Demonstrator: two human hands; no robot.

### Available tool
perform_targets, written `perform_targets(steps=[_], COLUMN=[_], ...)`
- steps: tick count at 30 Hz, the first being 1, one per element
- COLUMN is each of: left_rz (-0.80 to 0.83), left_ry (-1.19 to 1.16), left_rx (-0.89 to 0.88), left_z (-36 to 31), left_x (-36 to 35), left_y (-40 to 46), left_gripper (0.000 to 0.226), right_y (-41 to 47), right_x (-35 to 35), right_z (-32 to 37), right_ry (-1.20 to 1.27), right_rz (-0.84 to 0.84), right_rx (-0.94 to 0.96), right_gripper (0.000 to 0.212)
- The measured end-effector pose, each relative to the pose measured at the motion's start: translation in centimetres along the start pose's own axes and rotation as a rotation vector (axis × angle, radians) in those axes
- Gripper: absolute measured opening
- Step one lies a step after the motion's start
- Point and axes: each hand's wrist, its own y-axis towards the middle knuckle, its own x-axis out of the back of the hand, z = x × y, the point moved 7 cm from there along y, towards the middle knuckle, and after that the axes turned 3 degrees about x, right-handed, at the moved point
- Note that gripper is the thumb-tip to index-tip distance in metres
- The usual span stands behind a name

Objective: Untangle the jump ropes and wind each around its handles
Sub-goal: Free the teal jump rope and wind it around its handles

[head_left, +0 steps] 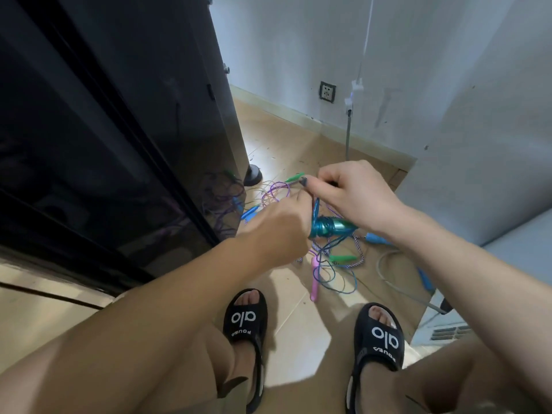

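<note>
Winding step under way. Left hand (280,225) grips teal handles (330,228) at frame centre, several coils already on. Right hand (349,192), at 1 o'clock of handles, pinches teal rope (315,208) taut. Next, likely: another wrap, keep tension. Remaining tangle (328,264) on floor (298,324) at 6 o'clock.

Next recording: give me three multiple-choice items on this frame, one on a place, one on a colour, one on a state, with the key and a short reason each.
1. Where does the pink handle lie?
A. on the floor ahead of the sandals
B. in the right hand
C. on the dark cabinet

2. What colour is the rope wound on the held handles?
A. red
B. teal
C. white

3. What is the right hand doing?
A. hanging idle
B. lying flat on the floor
C. pinching a rope end

Key: 1 A, it lies on the floor tiles; 2 B, teal coils show beside the left hand; 3 C, its fingertips close on the strand.
</note>
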Motion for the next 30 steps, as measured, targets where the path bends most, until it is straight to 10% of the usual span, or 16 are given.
perform_targets(steps=[9,16,23,30], left_rz=[-0.033,-0.072,0.009,0.166], left_ry=[-0.500,-0.759,-0.678,-0.220], left_rx=[0.044,0.372,0.579,0.396], left_z=[-0.4,3.2,8.1,6.3], left_x=[3.4,3.4,0.7,0.4], left_y=[-0.5,0.4,1.2,1.2], left_gripper=[0.033,0.039,0.037,0.032], right_y=[0.1,-1.5,-2.3,-1.1], right_x=[-3.9,-6.4,-4.4,-0.4], right_z=[-2.6,-3.3,0.2,2.4], right_ry=[0.551,0.407,0.161,0.032], right_rz=[0.281,0.258,0.175,-0.018], right_rx=[-0.269,-0.399,-0.179,0.028], right_gripper=[0.041,0.049,0.055,0.051])
